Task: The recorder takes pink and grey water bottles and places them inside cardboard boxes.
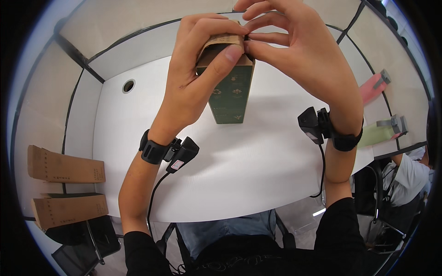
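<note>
A tall green and brown cardboard box (230, 93) stands upright on the white table, its top end towards the camera. My left hand (200, 62) grips the top, fingers over the brown flap and thumb across the front edge. At the top's right corner, the fingertips of my right hand (286, 38) touch the flap's edge; whether they pinch it is hard to see. A dark gap shows under the flap, and the box's inside is hidden. Each wrist wears a black strap with a small cabled device.
Two brown cardboard boxes (69, 167) (74, 210) stand at the table's left edge. A pink bottle (372, 88) and a green bottle (376, 134) are at the right. Partition walls surround the white table (241, 179), which has a round cable hole (128, 86). Another person's sleeve (411, 179) shows far right.
</note>
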{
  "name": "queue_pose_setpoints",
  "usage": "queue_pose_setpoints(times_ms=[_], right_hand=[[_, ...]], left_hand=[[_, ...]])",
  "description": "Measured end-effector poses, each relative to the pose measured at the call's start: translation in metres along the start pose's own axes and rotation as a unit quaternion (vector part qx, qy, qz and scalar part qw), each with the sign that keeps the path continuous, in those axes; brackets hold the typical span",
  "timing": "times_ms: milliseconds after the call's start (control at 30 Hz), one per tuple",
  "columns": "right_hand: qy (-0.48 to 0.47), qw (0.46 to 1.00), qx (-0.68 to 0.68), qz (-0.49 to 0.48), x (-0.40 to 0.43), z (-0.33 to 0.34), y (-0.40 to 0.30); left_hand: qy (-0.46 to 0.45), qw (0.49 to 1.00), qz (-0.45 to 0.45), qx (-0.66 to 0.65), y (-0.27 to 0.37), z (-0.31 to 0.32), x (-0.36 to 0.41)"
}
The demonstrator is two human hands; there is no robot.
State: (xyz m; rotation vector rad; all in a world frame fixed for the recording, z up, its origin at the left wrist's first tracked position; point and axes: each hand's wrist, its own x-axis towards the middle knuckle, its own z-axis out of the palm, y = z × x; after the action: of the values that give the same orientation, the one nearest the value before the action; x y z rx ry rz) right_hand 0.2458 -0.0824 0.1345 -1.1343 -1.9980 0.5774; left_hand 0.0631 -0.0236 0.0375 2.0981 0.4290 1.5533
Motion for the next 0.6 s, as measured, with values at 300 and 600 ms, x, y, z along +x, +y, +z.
queue_pose_setpoints(times_ms=[300, 600], right_hand=[[-0.012, 0.99, 0.128, 0.056, 0.005, -0.014, 0.002], [0.016, 1.0, 0.024, 0.007, 0.002, 0.002, 0.005]], left_hand=[[-0.002, 0.999, 0.002, 0.034, -0.001, -0.003, -0.003], [-0.003, 1.0, -0.028, -0.001, 0.001, 0.001, -0.002]])
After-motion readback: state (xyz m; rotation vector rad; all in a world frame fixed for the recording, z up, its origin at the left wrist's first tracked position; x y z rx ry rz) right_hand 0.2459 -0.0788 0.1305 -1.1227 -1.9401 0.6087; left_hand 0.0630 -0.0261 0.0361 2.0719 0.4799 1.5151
